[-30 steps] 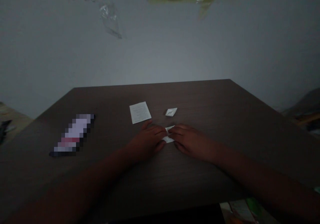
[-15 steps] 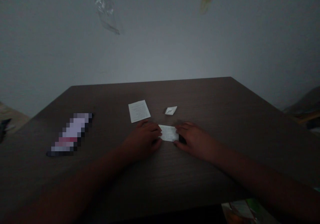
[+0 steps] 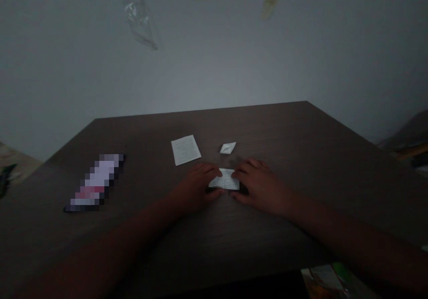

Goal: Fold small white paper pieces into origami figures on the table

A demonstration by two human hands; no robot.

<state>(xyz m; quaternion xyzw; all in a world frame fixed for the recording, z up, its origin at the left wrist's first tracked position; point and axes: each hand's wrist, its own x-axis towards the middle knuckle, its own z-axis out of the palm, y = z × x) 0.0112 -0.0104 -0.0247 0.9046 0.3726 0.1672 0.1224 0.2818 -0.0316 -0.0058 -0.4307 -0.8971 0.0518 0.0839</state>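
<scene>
A small folded piece of printed paper lies on the brown table between my hands. My left hand touches its upper left part with the fingertips, the thumb resting apart below the near edge. On the other side, my right hand has its fingertips on the upper right part, its thumb also apart near the lower right corner. Both hands are open, palms down, with the paper flat under their fingers. Just beyond it sits a small folded paper boat. A squarish folded printed sheet lies beyond my left hand.
A phone, its screen blurred out, lies at the left of the table. A pale wall with clear and yellow tape stands behind the table's far edge. Coloured packaging shows below the near edge.
My left fingers have moved right onto the paper's top edge, and both thumbs have drawn away from its near edge. The view has shifted slightly.
</scene>
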